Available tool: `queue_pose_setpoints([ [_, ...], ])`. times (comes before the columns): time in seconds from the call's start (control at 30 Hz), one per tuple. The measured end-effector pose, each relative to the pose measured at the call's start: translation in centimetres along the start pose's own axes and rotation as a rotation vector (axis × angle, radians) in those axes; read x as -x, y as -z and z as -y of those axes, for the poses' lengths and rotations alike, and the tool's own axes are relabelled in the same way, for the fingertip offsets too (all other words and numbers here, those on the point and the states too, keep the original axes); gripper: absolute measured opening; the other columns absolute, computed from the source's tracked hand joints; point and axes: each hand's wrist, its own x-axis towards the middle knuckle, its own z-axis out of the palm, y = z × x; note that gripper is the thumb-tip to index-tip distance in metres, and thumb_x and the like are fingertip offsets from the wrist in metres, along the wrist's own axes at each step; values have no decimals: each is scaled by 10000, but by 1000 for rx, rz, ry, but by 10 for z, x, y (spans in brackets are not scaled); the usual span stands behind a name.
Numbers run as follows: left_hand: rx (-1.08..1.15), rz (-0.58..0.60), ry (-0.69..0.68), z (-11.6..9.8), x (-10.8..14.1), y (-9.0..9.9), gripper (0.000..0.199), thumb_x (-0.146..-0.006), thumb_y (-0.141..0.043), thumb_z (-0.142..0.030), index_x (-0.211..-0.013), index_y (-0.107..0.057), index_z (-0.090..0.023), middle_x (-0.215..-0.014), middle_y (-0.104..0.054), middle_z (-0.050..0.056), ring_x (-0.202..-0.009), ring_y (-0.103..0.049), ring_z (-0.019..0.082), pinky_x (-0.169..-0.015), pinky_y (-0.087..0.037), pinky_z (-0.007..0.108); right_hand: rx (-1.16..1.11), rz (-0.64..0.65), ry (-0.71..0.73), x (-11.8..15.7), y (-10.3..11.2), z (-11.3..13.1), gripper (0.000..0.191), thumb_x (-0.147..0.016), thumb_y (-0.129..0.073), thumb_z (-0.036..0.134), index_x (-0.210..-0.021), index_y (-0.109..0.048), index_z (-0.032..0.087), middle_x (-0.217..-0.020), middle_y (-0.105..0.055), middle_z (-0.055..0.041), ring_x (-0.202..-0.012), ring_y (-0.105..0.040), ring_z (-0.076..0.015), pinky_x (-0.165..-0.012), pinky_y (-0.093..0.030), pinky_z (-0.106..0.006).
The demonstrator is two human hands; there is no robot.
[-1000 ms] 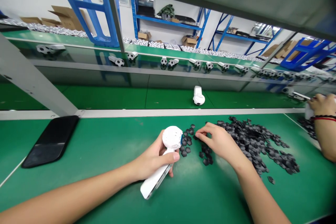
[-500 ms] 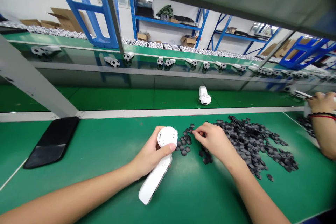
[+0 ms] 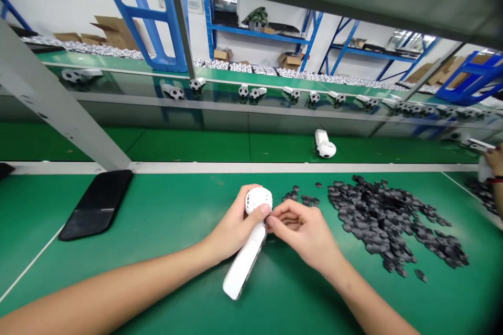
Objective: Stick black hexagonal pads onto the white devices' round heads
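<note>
Right hand moved to white device, dimpled dome — left hand gripping

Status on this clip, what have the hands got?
Left hand gripping white handheld device. Right hand fingertips at its round head, any piece held hidden. Black pieces heaped to the right.

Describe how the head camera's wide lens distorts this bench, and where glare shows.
Head view: the wide lens slants the grey beam and darkens the corners; the black pad shows a pale glare band; the left hand stays sharp.
</note>
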Motion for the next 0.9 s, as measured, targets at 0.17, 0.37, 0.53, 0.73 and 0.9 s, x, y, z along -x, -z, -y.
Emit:
queue_pose_setpoints([
  [0.17,-32,-14,-43,1,0,0,885,-827,-840,-412,-1497,-269,-319,-1038,-625,10,-769,-640,152,-728,-533,293,-87,-51,39,-1,-4,-7,191,-919,-735,401,-868,-711,219,-805,-789,-26,-728,-769,-201,-652,-623,-266],
  [0.37,-34,-3,-85,5,-2,0,867,-811,-859,-380,-1472,-304,-291,-1107,-604,27,-838,-616,151,-819,-523,325,194,-72,227,-1,-1,-13,108,-927,-729,327,-856,-727,247,-829,-784,-11,-718,-754,-192,-674,-635,-269],
  [0.53,-78,12,-86,4,-2,1,865,-810,-855,-421,-1459,-303,-275,-1060,-595,18,-839,-603,159,-811,-502,324,241,-101,264,-2,0,-14,143,-960,-697,337,-846,-705,251,-793,-760,-3,-681,-719,-177,-641,-610,-258],
  [0.73,-189,23,-118,0,0,-2,772,-830,-834,-413,-1400,-336,-264,-999,-566,-5,-800,-577,148,-737,-491,292,389,-120,355,-1,1,-18,150,-952,-714,275,-815,-665,238,-742,-736,20,-631,-678,-147,-599,-521,-229],
  [0.9,-192,45,-122,0,2,-1,634,-875,-793,-425,-1338,-381,-290,-973,-545,-28,-755,-589,125,-684,-526,268,555,-97,396,-1,1,-25,157,-996,-634,253,-844,-619,221,-786,-708,-2,-700,-644,-167,-645,-442,-264],
])
